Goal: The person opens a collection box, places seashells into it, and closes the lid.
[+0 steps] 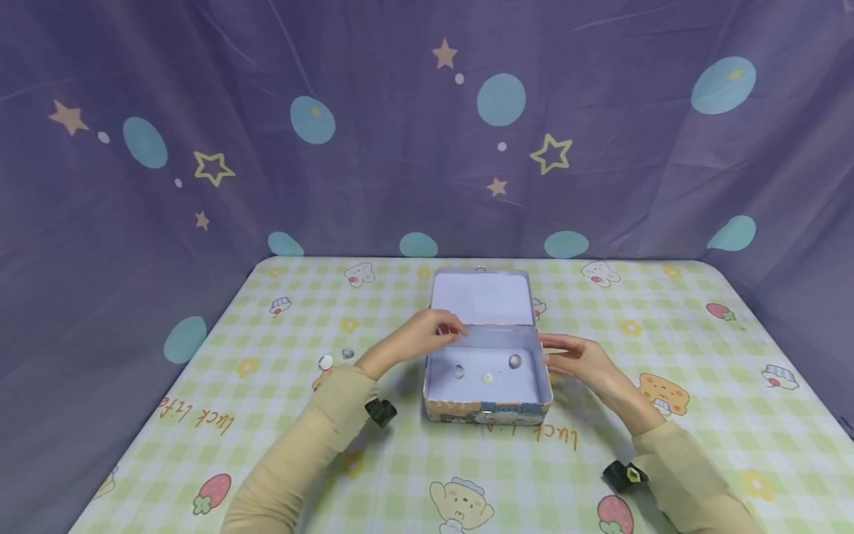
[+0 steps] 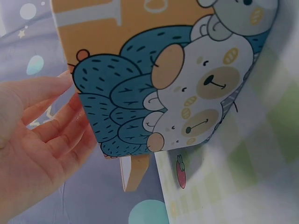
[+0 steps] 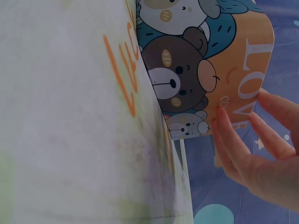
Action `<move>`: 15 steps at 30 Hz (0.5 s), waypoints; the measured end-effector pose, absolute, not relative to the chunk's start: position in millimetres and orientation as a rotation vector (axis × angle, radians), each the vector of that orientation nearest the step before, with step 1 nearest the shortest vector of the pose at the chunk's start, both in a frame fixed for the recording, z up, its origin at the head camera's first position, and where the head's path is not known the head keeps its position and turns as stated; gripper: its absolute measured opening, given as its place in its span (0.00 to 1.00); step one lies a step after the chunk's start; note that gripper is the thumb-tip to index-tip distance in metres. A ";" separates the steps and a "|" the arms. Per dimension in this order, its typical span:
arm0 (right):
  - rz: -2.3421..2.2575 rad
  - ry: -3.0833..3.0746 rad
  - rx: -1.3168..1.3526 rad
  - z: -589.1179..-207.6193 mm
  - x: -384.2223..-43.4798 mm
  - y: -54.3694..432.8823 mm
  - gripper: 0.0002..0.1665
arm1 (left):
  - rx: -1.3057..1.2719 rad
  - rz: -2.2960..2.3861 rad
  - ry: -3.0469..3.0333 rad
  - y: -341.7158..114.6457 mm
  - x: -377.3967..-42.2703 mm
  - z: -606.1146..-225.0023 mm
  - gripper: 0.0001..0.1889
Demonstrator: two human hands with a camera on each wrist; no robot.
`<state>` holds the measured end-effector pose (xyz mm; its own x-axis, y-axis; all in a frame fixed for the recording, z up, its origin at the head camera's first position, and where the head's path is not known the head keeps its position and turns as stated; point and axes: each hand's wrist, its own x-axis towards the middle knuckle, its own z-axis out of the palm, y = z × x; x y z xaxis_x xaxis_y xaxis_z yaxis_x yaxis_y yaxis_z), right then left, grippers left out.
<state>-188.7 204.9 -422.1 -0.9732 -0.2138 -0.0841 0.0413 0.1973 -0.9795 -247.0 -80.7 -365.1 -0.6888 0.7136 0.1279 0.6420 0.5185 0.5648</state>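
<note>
Head view: a tin box (image 1: pixel 490 411) stands on the bench (image 1: pixel 523 486), its lid (image 1: pixel 480 297) raised at the far side. Three small round pieces (image 1: pixel 514 361) lie inside, apart. The left hand (image 1: pixel 420 334) reaches over the left wall, fingers bent; the right hand (image 1: pixel 583 360) rests loosely extended fingers against the right wall. Two more pieces (image 1: pixel 348 354) lie left of the box.

Left wrist view: the left fingertips are hidden behind the box's edge; whether they pinch anything, I cannot tell.

Right wrist view: the right fingers, released, touch the printed wall.
</note>
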 end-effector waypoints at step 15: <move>-1.845 2.260 -0.125 -418.4 -188.4 202.6 0.33 | 1.170 1.117 2.653 -106.2 -231.8 -362.0 0.08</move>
